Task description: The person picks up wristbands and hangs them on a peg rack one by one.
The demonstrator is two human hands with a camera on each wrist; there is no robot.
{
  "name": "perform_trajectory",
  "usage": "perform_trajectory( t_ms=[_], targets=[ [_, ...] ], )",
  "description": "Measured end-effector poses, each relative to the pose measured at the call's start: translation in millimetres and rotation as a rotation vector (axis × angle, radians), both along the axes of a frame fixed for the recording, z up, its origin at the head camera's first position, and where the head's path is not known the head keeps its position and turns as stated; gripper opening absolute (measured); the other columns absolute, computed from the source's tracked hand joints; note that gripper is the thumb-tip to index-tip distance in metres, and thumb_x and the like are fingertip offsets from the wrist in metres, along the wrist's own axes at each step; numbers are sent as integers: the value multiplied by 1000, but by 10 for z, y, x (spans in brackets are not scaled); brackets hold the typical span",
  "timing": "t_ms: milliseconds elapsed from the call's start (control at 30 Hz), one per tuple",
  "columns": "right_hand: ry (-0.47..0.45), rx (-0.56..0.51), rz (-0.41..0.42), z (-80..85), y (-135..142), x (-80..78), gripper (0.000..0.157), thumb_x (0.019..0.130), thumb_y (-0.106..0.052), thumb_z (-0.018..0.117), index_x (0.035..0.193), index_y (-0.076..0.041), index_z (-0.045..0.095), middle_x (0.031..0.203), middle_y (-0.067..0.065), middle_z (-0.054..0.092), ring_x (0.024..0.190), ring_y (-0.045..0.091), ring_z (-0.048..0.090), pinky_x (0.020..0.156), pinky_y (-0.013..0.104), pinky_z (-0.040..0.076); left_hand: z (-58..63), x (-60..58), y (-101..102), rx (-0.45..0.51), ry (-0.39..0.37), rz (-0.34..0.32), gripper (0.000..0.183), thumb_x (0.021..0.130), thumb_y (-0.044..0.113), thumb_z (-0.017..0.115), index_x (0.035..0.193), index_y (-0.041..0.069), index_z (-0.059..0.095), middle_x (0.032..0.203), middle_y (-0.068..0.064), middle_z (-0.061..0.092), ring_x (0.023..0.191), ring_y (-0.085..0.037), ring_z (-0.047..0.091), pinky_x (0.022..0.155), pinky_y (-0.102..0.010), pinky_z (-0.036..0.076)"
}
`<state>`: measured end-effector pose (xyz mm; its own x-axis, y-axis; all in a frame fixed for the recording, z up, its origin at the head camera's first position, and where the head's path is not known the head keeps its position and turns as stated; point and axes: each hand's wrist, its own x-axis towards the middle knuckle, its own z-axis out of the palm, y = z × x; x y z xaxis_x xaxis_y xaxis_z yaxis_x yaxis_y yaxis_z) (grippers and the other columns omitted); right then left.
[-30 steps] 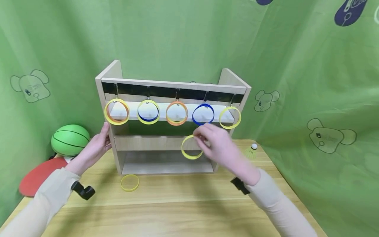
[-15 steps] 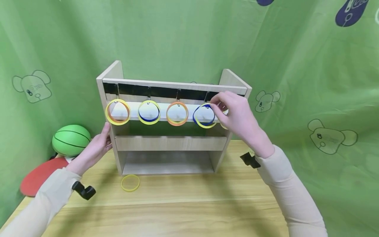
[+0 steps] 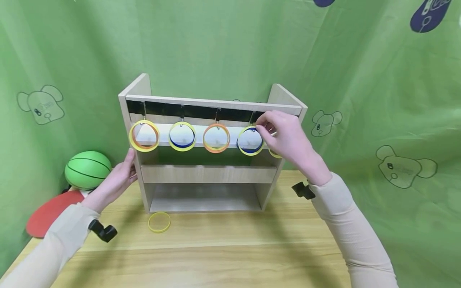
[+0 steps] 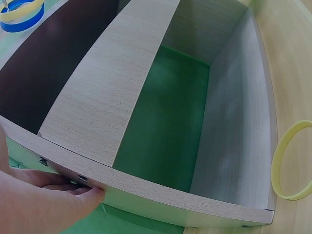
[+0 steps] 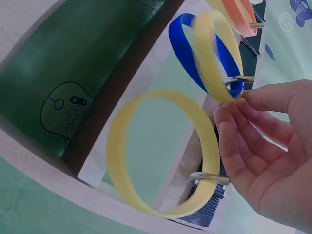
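Note:
A wooden shelf unit (image 3: 208, 175) has a black strip with a row of metal hooks. At the fourth hook from the left, my right hand (image 3: 289, 134) pinches a yellow ring (image 5: 212, 53) between thumb and fingertips. This ring overlaps a blue ring (image 5: 183, 46) on the same hook. The last hook carries another yellow ring (image 5: 114, 151), partly hidden by my right hand in the head view. My left hand (image 3: 117, 181) rests against the outside of the shelf's left side panel (image 4: 146, 187), its fingers touching the panel.
Orange ring (image 3: 216, 150) and yellow rings hang on the hooks further left. One yellow ring (image 3: 149, 226) lies on the table (image 3: 216, 256) before the shelf. A green ball (image 3: 88, 170) and red paddle (image 3: 54, 212) are at the left. A green curtain (image 3: 223, 48) surrounds the table.
My right hand has lifted the yellow ring from below the hooks to the fourth hook, where the ring lines up with the blue one. The left hand stays at the side panel.

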<state>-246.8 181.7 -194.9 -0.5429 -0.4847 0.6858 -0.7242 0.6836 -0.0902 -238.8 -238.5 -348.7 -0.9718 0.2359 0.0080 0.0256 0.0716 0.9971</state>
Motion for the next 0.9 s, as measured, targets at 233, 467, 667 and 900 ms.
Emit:
perform_trajectory(
  t_ms=[233, 467, 667, 900],
  targets=[
    [64, -37, 22, -22, 17, 189, 4, 90, -1, 67, 93, 1, 70, 87, 12, 72, 76, 21, 67, 68, 33, 61, -2, 12, 23, 1, 13, -13, 96, 98, 69, 14, 156, -6, -4, 162, -33, 1, 153, -45, 4, 127, -57, 4],
    [76, -31, 194, -357, -254, 395, 5, 87, 0, 70, 92, 0, 69, 85, 10, 71, 75, 16, 65, 66, 26, 61, 25, 14, 23, -14, 13, -9, 97, 98, 69, 14, 156, -6, -3, 163, -32, 2, 153, -45, 4, 127, -56, 4],
    [-37, 25, 308, -1020, -700, 441, 4, 87, -4, 70, 90, -4, 69, 85, 5, 71, 76, 12, 66, 69, 17, 59, 46, 19, 9, -11, 24, -16, 97, 97, 70, 15, 156, -6, -5, 163, -32, -2, 152, -46, 0, 126, -58, 2],
    [-226, 192, 311, -1884, -1227, 490, 3, 91, -8, 67, 93, -6, 69, 88, 4, 71, 77, 11, 70, 69, 4, 53, 28, 26, 10, -4, 19, -16, 97, 98, 69, 14, 155, -6, -6, 162, -32, -2, 152, -46, 0, 126, -58, 2]
  ],
)
